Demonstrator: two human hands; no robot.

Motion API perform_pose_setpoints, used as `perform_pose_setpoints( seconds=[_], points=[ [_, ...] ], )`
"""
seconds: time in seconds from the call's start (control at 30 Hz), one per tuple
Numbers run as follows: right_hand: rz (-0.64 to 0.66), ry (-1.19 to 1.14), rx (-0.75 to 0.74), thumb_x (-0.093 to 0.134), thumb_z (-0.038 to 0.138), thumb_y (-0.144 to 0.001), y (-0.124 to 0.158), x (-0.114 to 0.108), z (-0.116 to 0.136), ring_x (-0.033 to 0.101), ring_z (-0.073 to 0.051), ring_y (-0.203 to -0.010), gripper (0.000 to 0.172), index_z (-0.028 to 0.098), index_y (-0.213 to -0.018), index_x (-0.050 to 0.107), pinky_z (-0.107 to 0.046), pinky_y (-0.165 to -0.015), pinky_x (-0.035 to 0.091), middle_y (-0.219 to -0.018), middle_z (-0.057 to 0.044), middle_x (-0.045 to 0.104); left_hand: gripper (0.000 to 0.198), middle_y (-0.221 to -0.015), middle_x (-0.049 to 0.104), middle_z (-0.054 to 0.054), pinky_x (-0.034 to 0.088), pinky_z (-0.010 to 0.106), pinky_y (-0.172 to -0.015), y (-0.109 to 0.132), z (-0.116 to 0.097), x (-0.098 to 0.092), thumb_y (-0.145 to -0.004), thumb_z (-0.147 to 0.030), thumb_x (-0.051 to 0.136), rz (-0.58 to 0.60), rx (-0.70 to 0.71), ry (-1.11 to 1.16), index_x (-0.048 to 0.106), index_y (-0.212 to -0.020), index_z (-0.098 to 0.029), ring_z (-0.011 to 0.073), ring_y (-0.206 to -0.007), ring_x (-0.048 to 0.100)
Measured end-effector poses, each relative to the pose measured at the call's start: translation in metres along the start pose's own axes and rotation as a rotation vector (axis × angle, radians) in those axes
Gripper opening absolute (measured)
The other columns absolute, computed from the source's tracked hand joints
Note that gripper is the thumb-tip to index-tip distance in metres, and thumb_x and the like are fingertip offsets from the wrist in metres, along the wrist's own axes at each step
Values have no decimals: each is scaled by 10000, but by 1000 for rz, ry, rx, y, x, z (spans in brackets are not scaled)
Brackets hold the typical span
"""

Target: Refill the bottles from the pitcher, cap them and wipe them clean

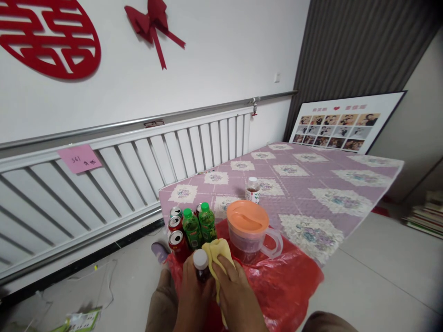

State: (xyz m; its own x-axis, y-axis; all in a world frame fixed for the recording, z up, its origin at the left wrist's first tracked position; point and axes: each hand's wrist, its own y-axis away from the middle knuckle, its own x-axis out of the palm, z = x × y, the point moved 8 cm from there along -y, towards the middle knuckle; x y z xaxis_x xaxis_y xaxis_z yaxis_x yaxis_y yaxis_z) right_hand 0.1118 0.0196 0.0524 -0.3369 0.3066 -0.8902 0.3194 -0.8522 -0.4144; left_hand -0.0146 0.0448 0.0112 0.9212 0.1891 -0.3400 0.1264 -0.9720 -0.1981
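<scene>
My left hand [192, 295] is wrapped round a dark bottle with a white cap [200, 263], held upright over a red plastic sheet [290, 281]. My right hand [238, 295] presses a yellow cloth [218, 253] against the bottle's right side, fingers closed on the cloth. Just behind stand two green bottles [199, 227] with green caps and three red drink cans [177, 230]. A clear jug with an orange lid [249, 228] sits to the right of them.
A small bottle with a white cap [253, 189] stands farther back on the purple patterned mattress [311, 184]. A white radiator [138, 170] lines the wall at left. A photo board [342, 124] leans at the back right. Books [425, 216] lie on the floor at right.
</scene>
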Motion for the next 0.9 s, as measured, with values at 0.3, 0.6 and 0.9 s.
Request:
perform_pose_setpoints(
  seconds=[0.3, 0.6, 0.9],
  points=[
    [-3, -32, 31, 484, -17, -840, -4, 2, -2, 559, -265, -1243, 533, 230, -1290, 628, -438, -1066, 447, -1313, -61, 659, 601, -1291, 644, 132, 439, 484, -1088, -4, -18, -15, -775, -234, 662, 221, 33, 27, 516, -1357, -202, 325, -1259, 560],
    [-2, -73, 102, 474, -38, -821, -5, 1, -8, 560, -254, -1238, 580, 237, -1310, 623, -411, -1067, 453, -1355, -60, 626, 632, -1371, 605, 107, 432, 478, -1090, -8, 9, -18, -687, -130, 634, 192, -48, 123, 561, -1310, -206, 312, -1271, 549],
    [-2, -5, -8, 489, -18, -834, 0, -5, 0, 562, -262, -1229, 538, 244, -1279, 640, -444, -1068, 445, -1294, -52, 670, 584, -1291, 637, 103, 487, 458, -1027, -2, -11, -19, -695, -123, 651, 66, -21, 49, 555, -1263, -218, 291, -1183, 605]
  ],
)
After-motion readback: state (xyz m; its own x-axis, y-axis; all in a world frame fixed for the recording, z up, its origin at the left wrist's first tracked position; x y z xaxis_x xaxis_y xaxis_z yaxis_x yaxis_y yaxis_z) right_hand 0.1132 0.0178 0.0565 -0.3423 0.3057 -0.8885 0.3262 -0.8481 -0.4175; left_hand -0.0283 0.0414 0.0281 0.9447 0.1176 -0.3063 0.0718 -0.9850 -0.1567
